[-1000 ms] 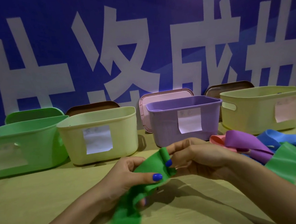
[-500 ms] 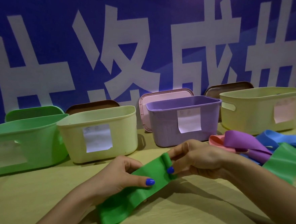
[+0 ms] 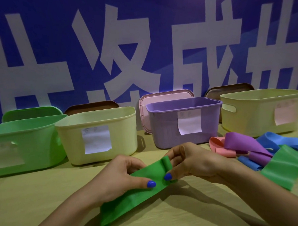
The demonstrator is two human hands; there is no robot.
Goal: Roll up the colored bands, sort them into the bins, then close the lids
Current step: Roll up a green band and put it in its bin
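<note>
A dark green band [image 3: 133,200] stretches over the table in front of me, its far end curled into a small roll [image 3: 166,162]. My left hand [image 3: 119,178] pinches the flat part of the band beside the roll. My right hand [image 3: 192,161] pinches the rolled end between thumb and fingers. To the right lies a heap of bands: pink [image 3: 219,146], purple [image 3: 244,145], blue [image 3: 277,140] and light green [image 3: 284,167]. Behind stand four open bins: green [image 3: 23,139], pale yellow [image 3: 96,134], purple [image 3: 165,127] and a second pale yellow one [image 3: 261,112].
Lids lean behind the bins: a green lid [image 3: 32,113], a brown lid [image 3: 91,106], a pink lid [image 3: 164,96] and another brown lid [image 3: 229,88]. A blue wall with large white characters closes off the back. Paper labels are stuck on the bins' fronts.
The band has been straightened from a bunched, hanging fold into a flat strip lying toward me. Both hands have shifted slightly lower, and the rolled end between them has grown a little.
</note>
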